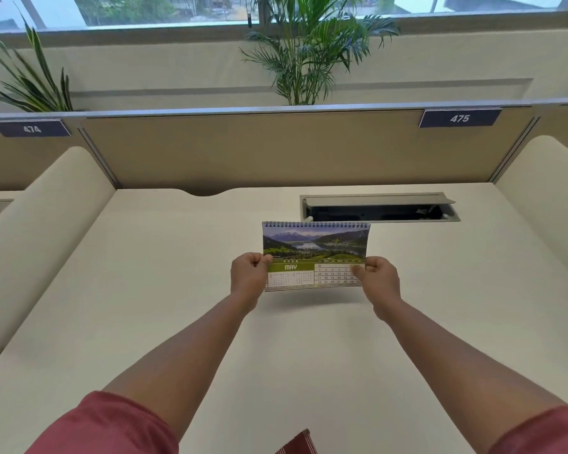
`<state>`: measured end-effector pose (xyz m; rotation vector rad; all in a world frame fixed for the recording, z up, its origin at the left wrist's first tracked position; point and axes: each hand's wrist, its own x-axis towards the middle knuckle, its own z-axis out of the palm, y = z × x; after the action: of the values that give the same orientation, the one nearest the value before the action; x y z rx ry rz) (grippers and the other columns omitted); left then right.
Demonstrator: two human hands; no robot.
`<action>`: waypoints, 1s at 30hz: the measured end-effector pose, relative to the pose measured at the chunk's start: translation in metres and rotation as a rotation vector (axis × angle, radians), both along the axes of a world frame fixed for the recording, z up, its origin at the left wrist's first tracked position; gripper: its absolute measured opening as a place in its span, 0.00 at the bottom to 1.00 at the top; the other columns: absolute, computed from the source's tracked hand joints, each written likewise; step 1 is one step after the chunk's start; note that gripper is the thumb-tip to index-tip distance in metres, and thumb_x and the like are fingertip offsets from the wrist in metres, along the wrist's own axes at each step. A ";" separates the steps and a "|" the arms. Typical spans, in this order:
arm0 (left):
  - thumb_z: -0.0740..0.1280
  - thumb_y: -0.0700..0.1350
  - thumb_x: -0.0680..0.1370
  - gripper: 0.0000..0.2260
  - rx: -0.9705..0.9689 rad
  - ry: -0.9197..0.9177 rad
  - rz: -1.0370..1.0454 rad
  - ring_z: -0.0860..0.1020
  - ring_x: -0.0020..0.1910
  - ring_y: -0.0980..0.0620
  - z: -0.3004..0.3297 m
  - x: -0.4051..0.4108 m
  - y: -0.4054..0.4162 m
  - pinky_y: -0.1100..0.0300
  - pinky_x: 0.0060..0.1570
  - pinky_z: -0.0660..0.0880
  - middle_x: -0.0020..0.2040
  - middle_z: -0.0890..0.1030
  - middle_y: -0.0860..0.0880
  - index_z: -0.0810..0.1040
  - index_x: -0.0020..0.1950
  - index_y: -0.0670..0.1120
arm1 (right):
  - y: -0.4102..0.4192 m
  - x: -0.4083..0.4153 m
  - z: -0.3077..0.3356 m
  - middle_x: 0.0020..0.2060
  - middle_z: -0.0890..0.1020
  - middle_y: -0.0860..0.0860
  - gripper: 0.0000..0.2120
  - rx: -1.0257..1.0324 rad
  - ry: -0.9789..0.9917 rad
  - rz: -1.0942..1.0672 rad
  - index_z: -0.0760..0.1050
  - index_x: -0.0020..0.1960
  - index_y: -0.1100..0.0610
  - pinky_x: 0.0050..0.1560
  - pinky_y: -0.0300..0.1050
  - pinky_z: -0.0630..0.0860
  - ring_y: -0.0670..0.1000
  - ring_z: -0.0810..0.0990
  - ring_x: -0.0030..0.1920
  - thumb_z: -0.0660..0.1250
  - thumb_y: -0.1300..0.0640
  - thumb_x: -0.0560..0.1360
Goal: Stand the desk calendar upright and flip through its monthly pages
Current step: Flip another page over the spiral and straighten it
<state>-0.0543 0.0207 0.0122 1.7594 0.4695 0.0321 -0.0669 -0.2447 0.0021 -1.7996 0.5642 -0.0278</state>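
Observation:
The desk calendar is spiral-bound along its top edge and shows the MAY page, a lake-and-mountain photo above a green date grid. It is held upright, facing me, slightly above the white desk, with a shadow under its lower edge. My left hand pinches its left edge. My right hand pinches its right edge, thumb lying over the date grid. Both arms reach forward from red sleeves.
An open grey cable tray is recessed in the desk just behind the calendar. A beige partition with labels 474 and 475 closes the back, with potted palms beyond. Curved side dividers flank the desk.

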 end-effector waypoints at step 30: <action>0.76 0.52 0.76 0.20 -0.292 -0.184 -0.020 0.86 0.42 0.52 0.052 0.040 -0.009 0.64 0.33 0.80 0.51 0.86 0.44 0.80 0.59 0.39 | -0.014 0.015 0.057 0.35 0.79 0.50 0.19 1.050 -0.157 0.118 0.84 0.52 0.58 0.29 0.40 0.56 0.47 0.67 0.29 0.63 0.56 0.65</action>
<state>-0.0148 0.0119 0.0642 1.4587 0.3060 0.1055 -0.0522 -0.2585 0.0593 -0.7902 0.2623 0.1778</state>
